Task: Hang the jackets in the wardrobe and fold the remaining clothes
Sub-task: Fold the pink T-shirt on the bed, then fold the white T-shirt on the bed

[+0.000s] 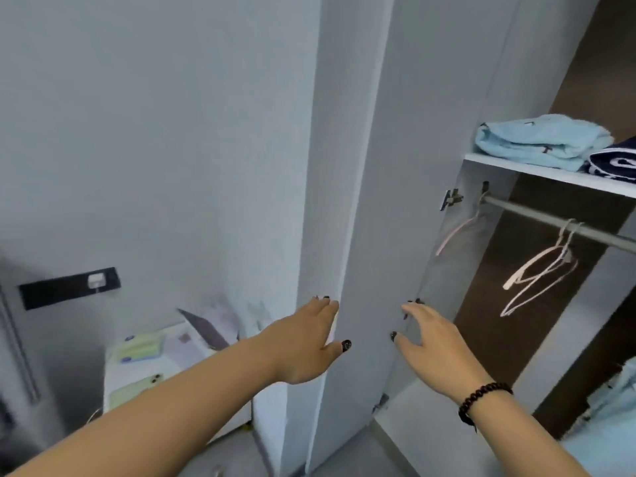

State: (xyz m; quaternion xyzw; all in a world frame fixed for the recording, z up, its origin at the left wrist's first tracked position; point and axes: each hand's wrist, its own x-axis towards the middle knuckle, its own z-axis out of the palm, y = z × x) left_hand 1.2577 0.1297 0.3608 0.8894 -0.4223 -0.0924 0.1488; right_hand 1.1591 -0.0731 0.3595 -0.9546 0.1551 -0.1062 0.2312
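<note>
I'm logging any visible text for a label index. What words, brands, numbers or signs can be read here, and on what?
No text can be read.
Pale green packet with blue spots on the white side table: markings blurred.
White papers beside it: print too small.
Folded navy cloth with white pattern on the wardrobe shelf: no letters can be made out.

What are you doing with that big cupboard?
A person is at the wardrobe with both hands on its open door. The left hand lies on the door's outer edge, and the right hand reaches to its inner side, fingers fairly straight. Inside, empty hangers dangle from the rail, and folded clothes sit on the shelf above. No jacket is hung yet.
</note>
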